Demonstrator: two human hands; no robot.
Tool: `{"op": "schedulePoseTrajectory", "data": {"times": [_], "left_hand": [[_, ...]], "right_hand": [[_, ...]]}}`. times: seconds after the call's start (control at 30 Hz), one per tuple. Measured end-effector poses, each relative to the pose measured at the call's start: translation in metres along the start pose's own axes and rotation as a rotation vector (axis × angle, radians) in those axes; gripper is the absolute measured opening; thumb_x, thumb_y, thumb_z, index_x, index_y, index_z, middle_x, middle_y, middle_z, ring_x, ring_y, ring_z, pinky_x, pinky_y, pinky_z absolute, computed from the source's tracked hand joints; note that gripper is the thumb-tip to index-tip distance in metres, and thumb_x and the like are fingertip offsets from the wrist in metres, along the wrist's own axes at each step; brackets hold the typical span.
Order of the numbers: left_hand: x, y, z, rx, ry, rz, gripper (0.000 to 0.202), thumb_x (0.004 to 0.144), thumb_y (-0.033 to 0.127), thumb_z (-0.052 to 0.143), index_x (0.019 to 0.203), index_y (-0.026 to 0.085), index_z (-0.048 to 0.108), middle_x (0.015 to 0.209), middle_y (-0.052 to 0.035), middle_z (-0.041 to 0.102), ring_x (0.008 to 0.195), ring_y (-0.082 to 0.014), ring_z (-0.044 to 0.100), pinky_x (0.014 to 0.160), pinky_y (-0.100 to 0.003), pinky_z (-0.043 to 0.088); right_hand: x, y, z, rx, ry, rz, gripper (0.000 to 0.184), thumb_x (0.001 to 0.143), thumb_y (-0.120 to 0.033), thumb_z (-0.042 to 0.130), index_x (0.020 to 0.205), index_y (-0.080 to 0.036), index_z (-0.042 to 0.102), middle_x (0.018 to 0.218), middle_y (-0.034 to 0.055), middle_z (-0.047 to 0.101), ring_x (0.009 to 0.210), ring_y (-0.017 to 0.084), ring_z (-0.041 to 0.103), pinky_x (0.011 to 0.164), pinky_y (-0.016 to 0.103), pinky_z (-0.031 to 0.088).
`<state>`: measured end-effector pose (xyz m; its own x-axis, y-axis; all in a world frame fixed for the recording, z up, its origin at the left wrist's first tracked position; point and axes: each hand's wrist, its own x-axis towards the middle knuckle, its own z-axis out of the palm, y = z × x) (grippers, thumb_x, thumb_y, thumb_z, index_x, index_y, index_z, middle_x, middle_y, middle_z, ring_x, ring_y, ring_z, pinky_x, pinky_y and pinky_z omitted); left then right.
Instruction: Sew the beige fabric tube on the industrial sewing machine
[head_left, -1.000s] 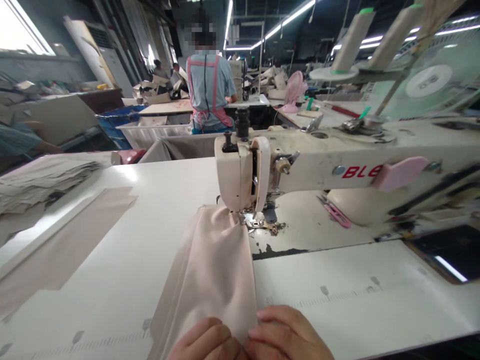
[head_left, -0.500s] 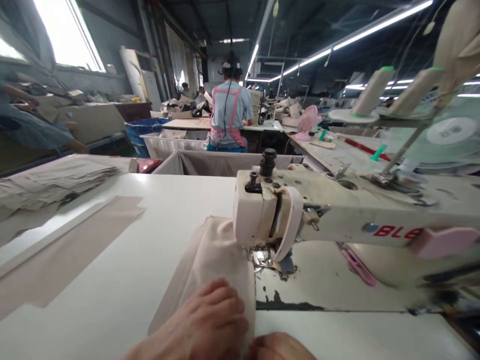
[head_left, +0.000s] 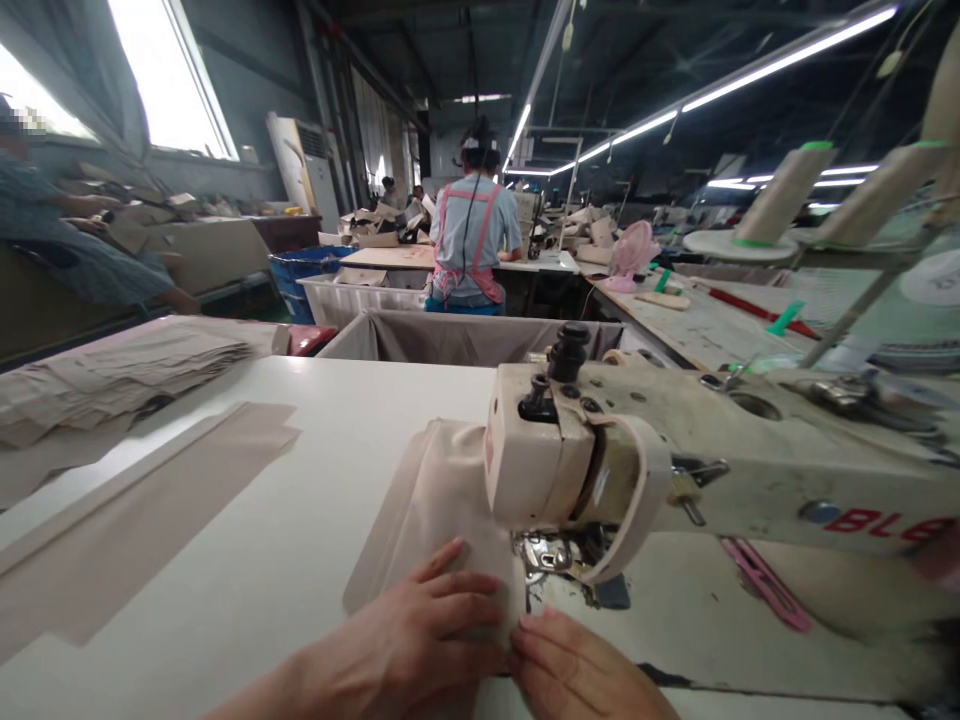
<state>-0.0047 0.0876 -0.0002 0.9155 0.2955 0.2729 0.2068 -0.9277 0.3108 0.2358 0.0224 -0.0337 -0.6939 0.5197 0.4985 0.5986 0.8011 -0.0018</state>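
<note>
A beige fabric piece [head_left: 431, 480] lies flat on the white table [head_left: 315, 540] and runs under the head of a cream sewing machine [head_left: 675, 460]. My left hand [head_left: 420, 630] presses flat on the fabric's near end, fingers spread. My right hand [head_left: 577, 670] rests beside it, fingertips on the fabric's right edge just in front of the presser foot [head_left: 547, 555]. Neither hand grips the cloth.
Flat beige strips [head_left: 142, 510] and a stack of folded pieces [head_left: 112, 375] lie at the left. A cloth-lined bin [head_left: 450, 340] stands behind the table. A person in a pink apron [head_left: 472, 240] works farther back; another person's arm [head_left: 90, 260] shows at far left. Thread cones [head_left: 780, 195] stand at right.
The fabric has fed away under the machine head, leaving less cloth on my side. My hands followed it toward the needle, and my left hand flattened out. The view moved closer.
</note>
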Motion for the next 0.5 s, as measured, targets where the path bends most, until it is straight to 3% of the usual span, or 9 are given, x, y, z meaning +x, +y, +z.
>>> {"op": "schedulePoseTrajectory", "data": {"times": [0.17, 0.3, 0.4, 0.5], "left_hand": [[0.011, -0.011, -0.010, -0.020, -0.034, -0.048, 0.023, 0.092, 0.022, 0.055, 0.114, 0.026, 0.062, 0.119, -0.0005, 0.067, 0.127, -0.0142, 0.050, 0.119, -0.035, 0.016], [0.020, -0.022, -0.012, -0.059, -0.067, -0.105, 0.027, 0.094, 0.022, 0.051, 0.118, 0.027, 0.062, 0.124, -0.0036, 0.064, 0.126, -0.0168, 0.051, 0.110, -0.032, 0.035], [0.027, -0.031, -0.012, -0.116, -0.082, -0.140, 0.031, 0.095, 0.021, 0.047, 0.121, 0.028, 0.062, 0.126, -0.0061, 0.063, 0.117, -0.0176, 0.058, 0.099, -0.028, 0.045], [0.033, -0.036, -0.011, -0.131, -0.059, -0.202, 0.029, 0.095, 0.020, 0.047, 0.115, 0.027, 0.067, 0.108, -0.0047, 0.071, 0.097, -0.0168, 0.066, 0.087, -0.025, 0.050]], "right_hand": [[0.000, 0.000, 0.007, -0.078, 0.062, 0.084, 0.032, 0.085, -0.007, 0.054, 0.114, -0.011, 0.066, 0.110, 0.0089, 0.073, 0.097, 0.022, 0.071, 0.091, 0.031, 0.056], [0.000, -0.005, 0.007, -0.080, 0.030, 0.194, 0.042, 0.081, -0.007, 0.052, 0.121, -0.010, 0.063, 0.121, 0.0120, 0.068, 0.106, 0.026, 0.067, 0.092, 0.036, 0.057], [0.001, -0.010, 0.004, -0.076, 0.007, 0.247, 0.041, 0.082, -0.010, 0.051, 0.122, -0.009, 0.063, 0.127, 0.0129, 0.064, 0.113, 0.028, 0.062, 0.094, 0.039, 0.056], [0.003, -0.013, 0.000, -0.068, -0.004, 0.259, 0.040, 0.083, -0.011, 0.051, 0.122, -0.008, 0.063, 0.125, 0.0140, 0.065, 0.112, 0.028, 0.063, 0.092, 0.040, 0.057]]}}
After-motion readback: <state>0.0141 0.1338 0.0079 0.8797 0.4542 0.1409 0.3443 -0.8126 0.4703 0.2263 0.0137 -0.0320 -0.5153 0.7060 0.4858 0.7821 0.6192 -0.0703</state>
